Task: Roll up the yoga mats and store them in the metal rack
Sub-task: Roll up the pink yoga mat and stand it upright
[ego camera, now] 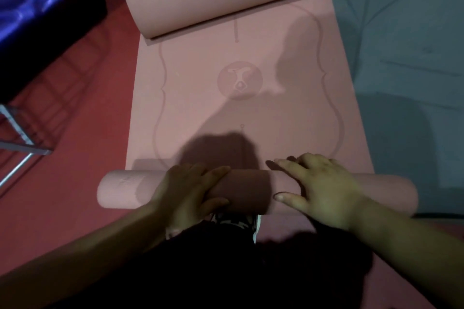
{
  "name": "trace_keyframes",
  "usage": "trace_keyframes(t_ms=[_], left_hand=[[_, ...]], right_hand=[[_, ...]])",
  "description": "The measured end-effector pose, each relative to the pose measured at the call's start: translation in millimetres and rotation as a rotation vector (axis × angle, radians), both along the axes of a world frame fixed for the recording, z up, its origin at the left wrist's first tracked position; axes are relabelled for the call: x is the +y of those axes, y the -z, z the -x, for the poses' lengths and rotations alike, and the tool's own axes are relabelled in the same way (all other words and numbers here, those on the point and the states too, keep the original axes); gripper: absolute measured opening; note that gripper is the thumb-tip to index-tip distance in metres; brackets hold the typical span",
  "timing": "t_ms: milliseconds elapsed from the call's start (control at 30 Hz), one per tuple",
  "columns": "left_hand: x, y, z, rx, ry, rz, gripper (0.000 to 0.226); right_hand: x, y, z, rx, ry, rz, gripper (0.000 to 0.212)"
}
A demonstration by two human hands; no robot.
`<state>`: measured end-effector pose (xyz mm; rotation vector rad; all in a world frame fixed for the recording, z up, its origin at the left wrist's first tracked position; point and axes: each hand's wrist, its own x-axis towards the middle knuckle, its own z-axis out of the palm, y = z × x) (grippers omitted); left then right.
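Observation:
A pink yoga mat (241, 108) lies flat on the red floor and runs away from me. Its near end is wound into a roll (248, 193) lying crosswise in front of my knees. My left hand (190, 190) lies over the roll left of its middle, fingers wrapped over the top. My right hand (324, 188) rests flat on the roll right of the middle, fingers spread and straight. The mat's far end (226, 0) curls back over itself in a big loose fold. A round logo is printed mid-mat.
A metal rack leg and frame (17, 138) stand at the left edge on the red floor (82, 108). A shiny blue cover (32, 0) fills the upper left corner. A grey-green mat (411, 70) lies along the right side. My dark-clothed legs are below the roll.

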<state>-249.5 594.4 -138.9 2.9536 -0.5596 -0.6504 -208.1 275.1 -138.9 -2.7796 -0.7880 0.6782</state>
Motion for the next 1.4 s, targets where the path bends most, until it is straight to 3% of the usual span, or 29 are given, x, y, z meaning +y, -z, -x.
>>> trace_keyframes(t_ms=[67, 200, 300, 433, 633, 800, 900, 1033, 1200, 1300, 1333, 1400], left_hand=[[3, 2, -7, 0.04, -0.017, 0.02, 0.073], [5, 4, -17, 0.097, -0.013, 0.033, 0.074], [1, 3, -20, 0.04, -0.021, 0.005, 0.078], [-9, 4, -2, -0.209, -0.007, -0.006, 0.072], [-9, 7, -16, -0.114, -0.005, -0.054, 0.087], [-7, 1, -42, -0.011, 0.021, -0.04, 0.086], [-6, -2, -50, 0.049, 0.015, -0.017, 0.082], [-4, 4, -57, 0.096, -0.019, -0.024, 0.08], [-12, 14, -31, -0.193, -0.056, -0.021, 0.081], [-15, 21, -24, -0.243, -0.059, -0.043, 0.08], [-14, 22, -28, -0.217, -0.068, -0.043, 0.08], [-10, 17, -40, -0.149, -0.062, -0.06, 0.082]], right_hand=[[3, 3, 24, -0.178, -0.038, -0.056, 0.078], [6, 20, 29, -0.255, -0.03, -0.082, 0.075], [5, 23, 14, -0.194, -0.038, -0.05, 0.075], [9, 14, -15, 0.007, -0.075, 0.044, 0.082], [14, 8, -41, 0.21, -0.035, 0.036, 0.08], [14, 20, -11, -0.192, -0.07, 0.024, 0.079], [14, 27, -5, -0.252, -0.067, 0.006, 0.079], [18, 21, -23, -0.127, -0.06, 0.08, 0.082], [23, 12, -60, 0.127, -0.067, 0.124, 0.078], [28, 7, -79, 0.296, -0.071, 0.136, 0.077], [27, 7, -79, 0.291, -0.069, 0.136, 0.077], [26, 9, -68, 0.107, -0.063, 0.11, 0.077]])
